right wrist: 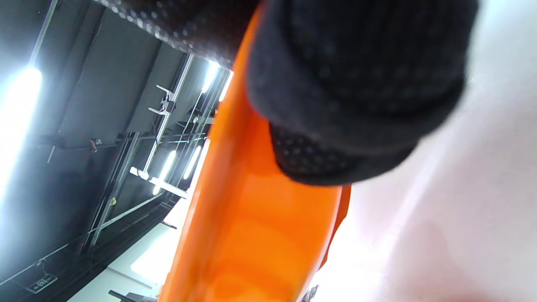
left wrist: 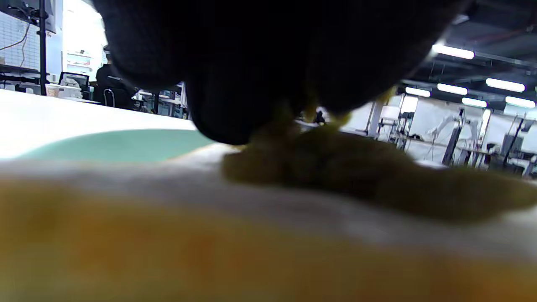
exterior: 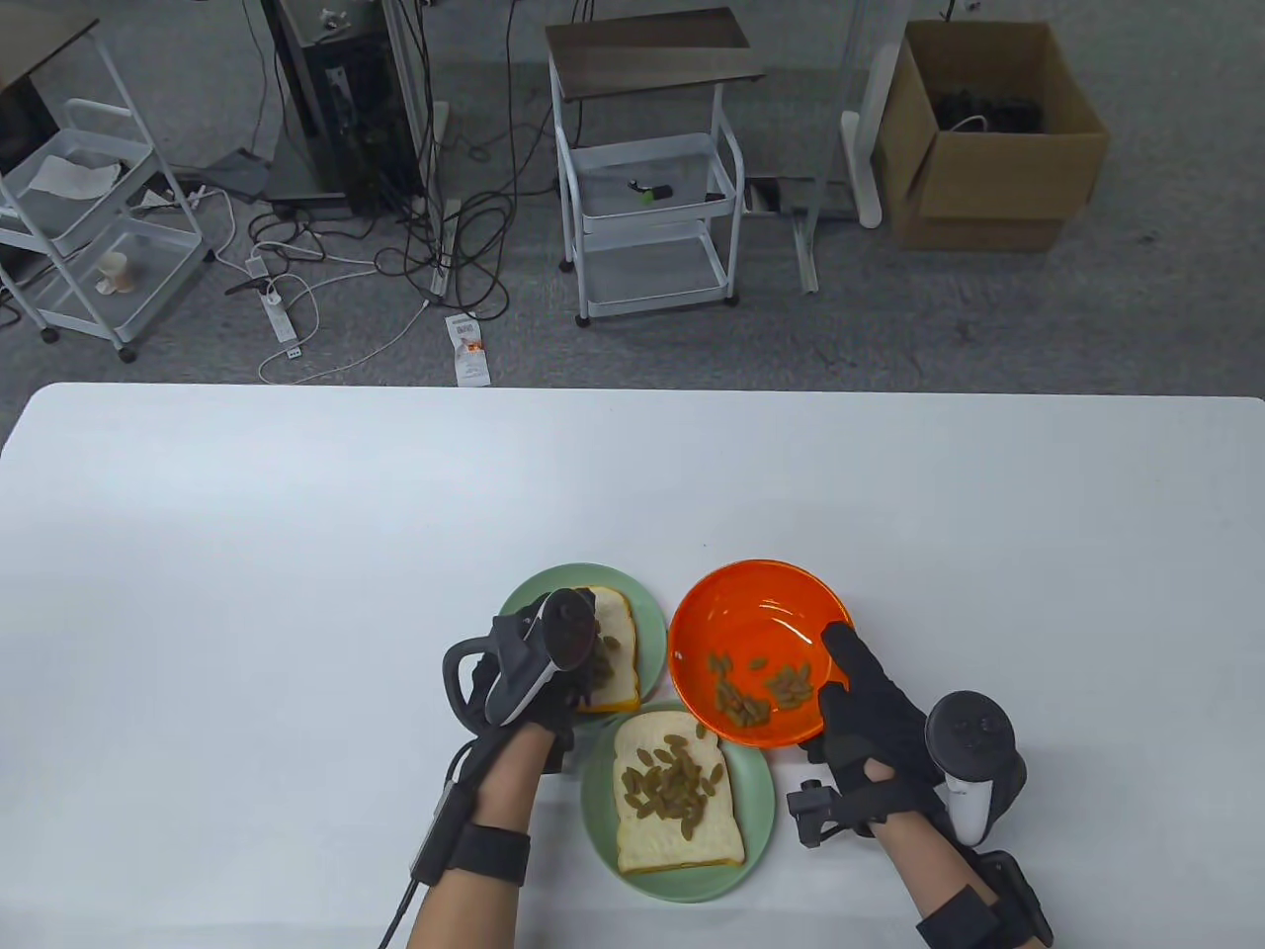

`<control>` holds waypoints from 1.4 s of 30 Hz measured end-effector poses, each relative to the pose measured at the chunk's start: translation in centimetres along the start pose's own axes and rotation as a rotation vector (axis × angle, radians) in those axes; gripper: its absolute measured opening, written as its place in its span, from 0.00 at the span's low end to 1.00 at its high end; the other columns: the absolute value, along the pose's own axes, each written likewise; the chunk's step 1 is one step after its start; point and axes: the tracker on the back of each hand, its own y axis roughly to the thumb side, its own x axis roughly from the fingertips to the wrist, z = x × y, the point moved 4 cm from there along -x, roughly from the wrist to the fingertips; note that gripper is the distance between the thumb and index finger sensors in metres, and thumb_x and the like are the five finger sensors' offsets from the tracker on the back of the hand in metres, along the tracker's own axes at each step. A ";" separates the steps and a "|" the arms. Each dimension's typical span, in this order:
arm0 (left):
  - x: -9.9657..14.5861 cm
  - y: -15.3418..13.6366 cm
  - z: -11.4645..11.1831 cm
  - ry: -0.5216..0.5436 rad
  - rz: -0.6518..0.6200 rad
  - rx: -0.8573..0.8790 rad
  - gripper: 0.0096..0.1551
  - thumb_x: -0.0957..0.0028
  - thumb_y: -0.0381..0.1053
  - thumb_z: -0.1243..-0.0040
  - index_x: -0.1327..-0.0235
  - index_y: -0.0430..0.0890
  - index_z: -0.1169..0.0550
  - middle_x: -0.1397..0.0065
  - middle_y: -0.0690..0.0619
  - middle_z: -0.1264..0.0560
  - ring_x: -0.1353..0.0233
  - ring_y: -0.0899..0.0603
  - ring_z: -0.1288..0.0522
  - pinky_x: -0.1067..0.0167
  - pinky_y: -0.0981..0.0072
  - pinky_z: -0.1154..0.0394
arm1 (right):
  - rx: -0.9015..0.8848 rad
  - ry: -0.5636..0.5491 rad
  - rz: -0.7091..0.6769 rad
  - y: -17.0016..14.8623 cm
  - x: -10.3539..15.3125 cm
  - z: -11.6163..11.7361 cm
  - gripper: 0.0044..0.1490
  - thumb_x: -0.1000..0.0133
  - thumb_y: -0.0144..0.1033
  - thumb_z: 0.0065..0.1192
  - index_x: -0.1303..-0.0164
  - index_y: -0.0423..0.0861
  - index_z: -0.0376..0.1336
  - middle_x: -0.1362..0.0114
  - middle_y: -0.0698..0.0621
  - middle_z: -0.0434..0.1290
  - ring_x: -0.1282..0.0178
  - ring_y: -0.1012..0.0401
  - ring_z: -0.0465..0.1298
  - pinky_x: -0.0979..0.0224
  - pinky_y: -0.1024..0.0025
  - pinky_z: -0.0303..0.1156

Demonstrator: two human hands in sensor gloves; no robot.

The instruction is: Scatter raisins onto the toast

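Orange bowl (exterior: 761,633) of raisins (exterior: 756,687) gripped by right fingers (exterior: 850,657), left fingers (left wrist: 235,113) pinching raisins.

Table view bright and sharp; both wrist views blurred, ceiling lights glaring.

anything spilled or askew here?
No spill visible: raisins sit on the near toast, the far toast and in the orange bowl. Only oddity: the bowl is tipped, held at its rim by the right hand, overlapping the near green plate.
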 end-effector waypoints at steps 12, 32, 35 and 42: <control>0.9 -0.1 1.4 -0.293 -0.045 0.211 0.46 0.51 0.81 0.55 0.21 0.61 0.28 0.13 0.52 0.36 0.16 0.34 0.36 0.23 0.34 0.36 | -0.058 -0.024 0.033 -0.4 -0.5 -1.1 0.35 0.48 0.24 0.67 0.27 0.41 0.66 0.29 0.27 0.68 0.76 0.48 0.87 0.77 0.73 0.88; 7.7 0.1 2.0 -0.084 -0.379 0.436 0.56 0.56 0.86 0.54 0.14 0.64 0.47 0.09 0.51 0.50 0.11 0.35 0.48 0.20 0.30 0.44 | -0.088 -0.247 0.291 -7.3 -4.1 -7.4 0.37 0.47 0.23 0.64 0.23 0.40 0.62 0.26 0.24 0.63 0.69 0.44 0.87 0.69 0.68 0.88; 7.4 -0.1 1.3 -0.105 -0.384 0.421 0.55 0.56 0.85 0.53 0.15 0.64 0.45 0.09 0.51 0.49 0.11 0.35 0.47 0.21 0.29 0.44 | -0.101 -0.267 0.312 -7.8 -4.5 -7.8 0.38 0.47 0.23 0.64 0.23 0.40 0.61 0.26 0.23 0.63 0.69 0.44 0.87 0.69 0.68 0.89; 6.9 -1.2 -0.1 -0.174 -0.373 0.381 0.55 0.56 0.85 0.52 0.15 0.65 0.45 0.09 0.51 0.49 0.11 0.35 0.48 0.20 0.29 0.45 | -0.126 -0.277 0.351 -8.8 -4.6 -8.1 0.39 0.46 0.23 0.62 0.21 0.39 0.58 0.24 0.21 0.59 0.64 0.41 0.86 0.63 0.65 0.88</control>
